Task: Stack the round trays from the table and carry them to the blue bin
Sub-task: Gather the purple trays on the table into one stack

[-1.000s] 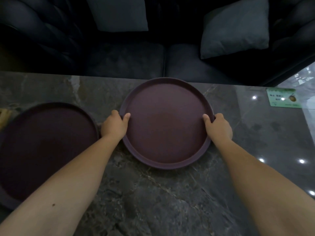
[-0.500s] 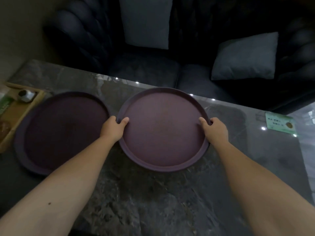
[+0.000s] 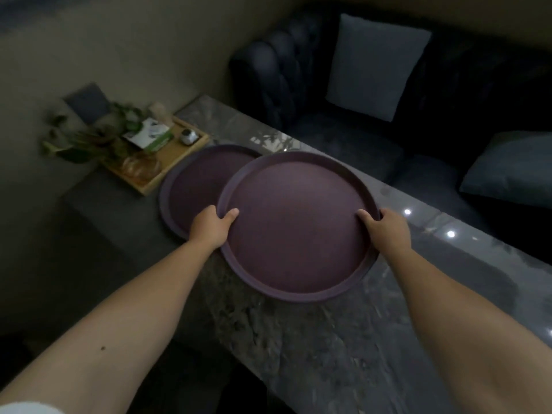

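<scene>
Head view, near to far: left hand (image 3: 209, 227) and right hand (image 3: 388, 231) each clamped in a closed grip on opposite rims of the nearer round tray (image 3: 298, 228) — now shifted left, overlapping the second round tray (image 3: 194, 186) instead of sitting beside it a moment ago. Stacking under way, judging by that overlap. Farther along the desk (image 3: 328, 339) — a wooden tray (image 3: 167, 158). Blue bin not in view.

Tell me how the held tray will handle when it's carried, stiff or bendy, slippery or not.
The held tray looks stiff: gripped only at opposite rims by the left hand and right hand, it shows no sag. Its raised rim gives the thumbs a hold, so slipping seems unlikely. Probably light for its width.
</scene>
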`<state>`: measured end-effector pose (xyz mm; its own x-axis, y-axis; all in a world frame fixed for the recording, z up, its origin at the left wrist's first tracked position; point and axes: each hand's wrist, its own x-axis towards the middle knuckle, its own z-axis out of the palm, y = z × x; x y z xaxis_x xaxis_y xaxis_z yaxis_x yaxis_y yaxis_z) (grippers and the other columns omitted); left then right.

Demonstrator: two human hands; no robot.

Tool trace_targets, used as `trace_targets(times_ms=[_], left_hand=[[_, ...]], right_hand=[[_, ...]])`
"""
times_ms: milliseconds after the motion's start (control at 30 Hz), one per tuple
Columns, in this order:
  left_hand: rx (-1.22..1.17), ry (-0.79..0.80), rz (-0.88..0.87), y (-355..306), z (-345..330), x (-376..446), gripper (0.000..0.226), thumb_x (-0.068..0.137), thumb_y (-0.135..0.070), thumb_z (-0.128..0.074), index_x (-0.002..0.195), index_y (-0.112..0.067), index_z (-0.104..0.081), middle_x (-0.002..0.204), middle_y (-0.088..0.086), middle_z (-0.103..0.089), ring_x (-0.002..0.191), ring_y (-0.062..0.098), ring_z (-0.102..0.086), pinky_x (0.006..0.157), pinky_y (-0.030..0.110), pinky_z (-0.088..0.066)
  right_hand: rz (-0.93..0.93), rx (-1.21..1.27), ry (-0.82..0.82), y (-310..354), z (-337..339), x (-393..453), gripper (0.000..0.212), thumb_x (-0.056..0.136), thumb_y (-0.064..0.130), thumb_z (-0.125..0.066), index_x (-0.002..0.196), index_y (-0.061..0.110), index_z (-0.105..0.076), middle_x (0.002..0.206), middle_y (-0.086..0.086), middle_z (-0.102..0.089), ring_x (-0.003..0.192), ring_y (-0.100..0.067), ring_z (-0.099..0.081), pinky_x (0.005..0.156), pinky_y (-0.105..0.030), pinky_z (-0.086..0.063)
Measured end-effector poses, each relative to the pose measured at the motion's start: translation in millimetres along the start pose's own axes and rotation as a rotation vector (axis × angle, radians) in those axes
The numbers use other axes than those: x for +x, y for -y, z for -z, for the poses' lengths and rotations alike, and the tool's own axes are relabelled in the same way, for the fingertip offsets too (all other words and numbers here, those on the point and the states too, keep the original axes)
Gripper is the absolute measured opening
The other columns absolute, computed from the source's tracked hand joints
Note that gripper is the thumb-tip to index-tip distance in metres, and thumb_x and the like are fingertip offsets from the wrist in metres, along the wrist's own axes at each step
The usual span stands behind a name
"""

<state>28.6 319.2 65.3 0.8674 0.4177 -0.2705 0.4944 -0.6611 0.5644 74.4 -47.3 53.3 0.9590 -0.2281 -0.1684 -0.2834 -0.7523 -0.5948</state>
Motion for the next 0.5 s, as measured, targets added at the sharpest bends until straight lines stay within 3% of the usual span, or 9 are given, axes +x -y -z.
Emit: trace_targets(times_ms=[133,333,500], left_hand=[[0.008,-0.048,0.049,30,28,17,0.049,0.089,-0.056,-0.052,0.096,-0.007,-0.056,0.093,0.008,-0.06,0.083,0.028,-0.057,0.072,0.039,-0.047],[0.002,-0.041,0.081,70,51,69,0.042,0.09,-0.052,-0.053,0.092,-0.01,-0.053,0.084,0.003,-0.055,0.081,0.026,-0.057,0.065,0.035,-0.042],[0.027,-0.023,0.094,98,62,115,0.042,0.089,-0.053,-0.052,0.098,-0.012,-0.055,0.089,0.006,-0.06,0.077,0.022,-0.06,0.067,0.04,-0.052]], right_hand=[[0.042,0.019,0.034,44,-35,8,0.045,0.079,0.066,-0.054,0.074,0.022,-0.054,0.07,0.002,-0.059,0.065,-0.018,-0.055,0.056,-0.034,-0.042],[0.04,0.003,0.035,92,-94,27,0.044,0.079,0.066,-0.054,0.077,0.022,-0.055,0.068,0.004,-0.057,0.063,-0.016,-0.052,0.049,-0.029,-0.033],[0.021,-0.023,0.027,121,-138,42,0.045,0.081,0.065,-0.054,0.067,0.022,-0.047,0.063,0.0,-0.054,0.059,-0.019,-0.052,0.046,-0.029,-0.028]])
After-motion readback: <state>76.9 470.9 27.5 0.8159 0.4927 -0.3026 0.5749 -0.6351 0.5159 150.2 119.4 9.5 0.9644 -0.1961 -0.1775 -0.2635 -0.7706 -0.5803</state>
